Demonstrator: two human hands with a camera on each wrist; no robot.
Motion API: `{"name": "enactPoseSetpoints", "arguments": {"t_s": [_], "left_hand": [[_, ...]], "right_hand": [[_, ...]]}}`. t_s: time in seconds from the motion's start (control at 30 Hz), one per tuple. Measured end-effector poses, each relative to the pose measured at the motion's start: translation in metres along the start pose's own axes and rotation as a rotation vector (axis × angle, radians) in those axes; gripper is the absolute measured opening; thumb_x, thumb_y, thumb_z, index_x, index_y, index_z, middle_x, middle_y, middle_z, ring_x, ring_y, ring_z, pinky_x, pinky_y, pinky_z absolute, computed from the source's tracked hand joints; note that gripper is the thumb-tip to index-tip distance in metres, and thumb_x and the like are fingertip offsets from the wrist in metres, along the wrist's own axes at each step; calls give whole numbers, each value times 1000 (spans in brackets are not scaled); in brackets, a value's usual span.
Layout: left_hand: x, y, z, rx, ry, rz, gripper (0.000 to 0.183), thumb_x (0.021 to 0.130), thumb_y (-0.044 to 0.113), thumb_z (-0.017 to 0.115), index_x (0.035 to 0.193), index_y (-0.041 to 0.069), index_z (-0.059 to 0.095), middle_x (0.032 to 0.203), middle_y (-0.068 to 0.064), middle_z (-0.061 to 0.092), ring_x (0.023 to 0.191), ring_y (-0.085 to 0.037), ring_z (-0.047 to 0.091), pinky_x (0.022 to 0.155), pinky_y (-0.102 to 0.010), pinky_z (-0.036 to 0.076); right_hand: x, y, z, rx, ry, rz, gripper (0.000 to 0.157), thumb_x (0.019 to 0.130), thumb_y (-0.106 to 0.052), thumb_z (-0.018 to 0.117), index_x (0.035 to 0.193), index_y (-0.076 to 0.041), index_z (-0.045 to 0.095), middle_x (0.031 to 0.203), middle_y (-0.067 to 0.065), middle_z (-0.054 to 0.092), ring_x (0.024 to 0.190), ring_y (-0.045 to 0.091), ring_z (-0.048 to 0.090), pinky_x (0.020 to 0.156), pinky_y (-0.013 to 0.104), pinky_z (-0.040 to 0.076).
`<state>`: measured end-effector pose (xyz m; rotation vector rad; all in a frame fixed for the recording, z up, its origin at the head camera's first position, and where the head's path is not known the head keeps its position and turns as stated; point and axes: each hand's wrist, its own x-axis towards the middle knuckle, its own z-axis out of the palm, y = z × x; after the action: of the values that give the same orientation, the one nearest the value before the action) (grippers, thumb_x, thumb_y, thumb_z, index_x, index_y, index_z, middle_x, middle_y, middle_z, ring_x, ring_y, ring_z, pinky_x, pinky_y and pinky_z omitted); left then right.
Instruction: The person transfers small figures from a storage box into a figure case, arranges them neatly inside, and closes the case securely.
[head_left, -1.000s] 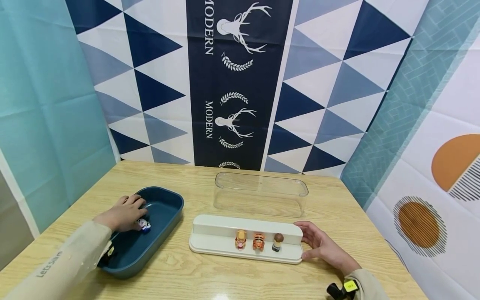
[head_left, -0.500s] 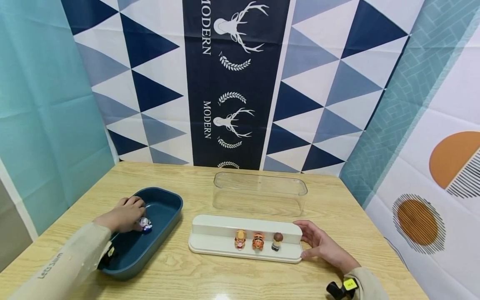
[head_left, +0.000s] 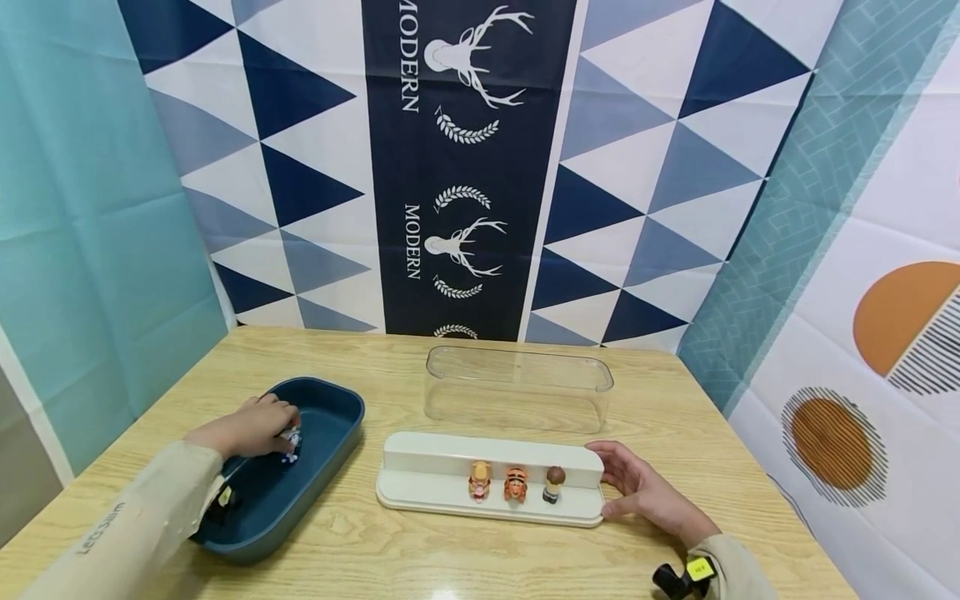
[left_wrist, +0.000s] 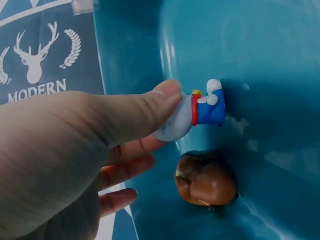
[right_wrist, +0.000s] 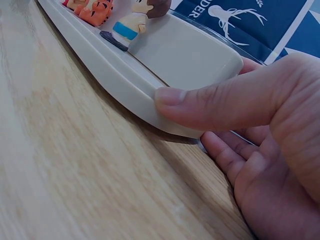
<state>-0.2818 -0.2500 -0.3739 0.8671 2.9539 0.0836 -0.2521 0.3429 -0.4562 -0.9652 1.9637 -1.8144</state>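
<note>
My left hand (head_left: pixel 251 427) reaches into the blue basin (head_left: pixel 326 425). It pinches a small figurine (left_wrist: pixel 210 107) by its pale round head, between thumb and forefinger. The figurine has a red collar, a yellow bell and a blue body, and it is tilted sideways. Below it in the left wrist view lies a brown figurine (left_wrist: pixel 207 182) on the basin floor. My right hand (head_left: pixel 645 487) grips the right end of a white stepped display base (head_left: pixel 420 493), thumb on its front edge. On its lower step are a yellow bear figurine (head_left: pixel 480 482), an orange tiger figurine (head_left: pixel 515 484) and a brown-haired figurine (head_left: pixel 553 483).
A clear plastic cover (head_left: pixel 517 400) stands behind the display base on the wooden table (head_left: pixel 420 558). Patterned cloths (head_left: pixel 315 208) hang around the back and sides of the table. A wrist camera (head_left: pixel 678 579) is strapped to the right sleeve.
My left hand has shifted slightly right within the basin, and the pinched figurine has turned, with more of it behind the fingers. The right hand stays on the display base.
</note>
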Motion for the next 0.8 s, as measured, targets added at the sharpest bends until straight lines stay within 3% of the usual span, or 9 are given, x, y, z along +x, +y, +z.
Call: {"name": "enactPoseSetpoints", "arguments": {"t_s": [0.17,0.37,0.6,0.8], "left_hand": [[3,1,0,-61,14,3,23,89,16,74,105,1,65,93,-4,59,85,-24,54,76,-47,45],[10,2,-6,-273,62,50,31,94,9,67,119,-9,61,107,-16,59,94,-27,62,81,-44,54],[12,10,-11,-468,185,109,38,97,10,64,130,-9,58,110,-14,57,85,-15,56,73,-31,51],[17,21,-15,-597,306,99,40,98,9,62,135,-5,57,109,-9,57,77,-13,48,66,-26,46]], "right_hand": [[0,1,0,4,-10,-1,80,81,16,69,149,3,30,138,-4,51,123,8,53,102,21,42],[0,-1,-1,-16,5,-2,80,80,14,70,148,4,30,138,-5,51,122,8,53,102,20,42],[0,1,-1,-26,7,2,81,79,14,70,147,7,27,137,-4,51,122,8,53,102,20,42],[-1,2,-2,-16,3,-1,80,80,14,70,147,5,28,137,-4,52,121,8,54,101,20,42]]}}
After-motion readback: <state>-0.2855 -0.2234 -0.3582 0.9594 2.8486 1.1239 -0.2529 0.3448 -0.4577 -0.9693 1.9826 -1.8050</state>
